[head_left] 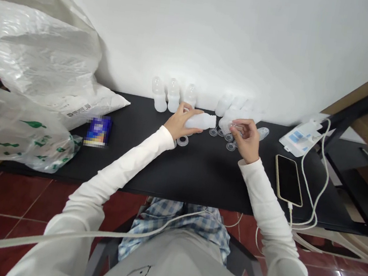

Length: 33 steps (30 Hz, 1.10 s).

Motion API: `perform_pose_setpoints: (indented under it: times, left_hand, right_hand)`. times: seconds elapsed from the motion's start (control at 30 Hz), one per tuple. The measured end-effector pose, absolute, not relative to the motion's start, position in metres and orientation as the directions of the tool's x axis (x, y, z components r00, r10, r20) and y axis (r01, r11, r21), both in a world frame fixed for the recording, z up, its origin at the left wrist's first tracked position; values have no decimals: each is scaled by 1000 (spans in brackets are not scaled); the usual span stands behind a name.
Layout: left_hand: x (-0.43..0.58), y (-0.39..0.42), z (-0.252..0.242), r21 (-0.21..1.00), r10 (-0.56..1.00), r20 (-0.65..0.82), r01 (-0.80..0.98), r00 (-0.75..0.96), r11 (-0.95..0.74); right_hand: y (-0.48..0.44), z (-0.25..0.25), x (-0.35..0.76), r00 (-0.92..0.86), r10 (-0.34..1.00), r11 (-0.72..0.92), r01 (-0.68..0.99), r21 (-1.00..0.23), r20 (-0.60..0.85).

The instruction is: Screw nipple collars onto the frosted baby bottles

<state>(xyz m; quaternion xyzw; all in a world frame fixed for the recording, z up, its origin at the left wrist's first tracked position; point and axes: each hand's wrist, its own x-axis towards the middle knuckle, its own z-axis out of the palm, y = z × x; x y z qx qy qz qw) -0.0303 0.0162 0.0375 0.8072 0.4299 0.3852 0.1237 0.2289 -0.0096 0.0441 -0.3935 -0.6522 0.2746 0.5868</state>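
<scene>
Black desk [200,167] under you: your left hand [179,122] grips a white bottle [201,121] sideways; at 3 o'clock, your right hand [248,140] pinches a clear cap [234,127].

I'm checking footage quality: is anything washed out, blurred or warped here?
Head view: the white bottles at the back nearly melt into the bright wall; the blue box is pixelated; the wide lens stretches the frame's corners; the left hand on its bottle and right hand look fairly sharp.
</scene>
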Motion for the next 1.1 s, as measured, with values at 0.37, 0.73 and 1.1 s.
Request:
perform_pose_setpoints:
  times: [0.37, 0.73, 1.1]
  left_hand:
    - [-39, 1, 53, 709, 829, 425, 436, 362, -554]
    - [-50, 21, 56, 971, 699, -232, 122, 677, 205]
    - [-36, -13, 62, 529, 796, 481, 602, 368, -598]
  right_hand:
    - [-17, 40, 205, -108, 850, 526, 106, -844, 516]
    - [-15, 51, 200, -240, 805, 582, 142, -801, 542]
    - [-1, 48, 196, -133, 925, 352, 655, -668, 357]
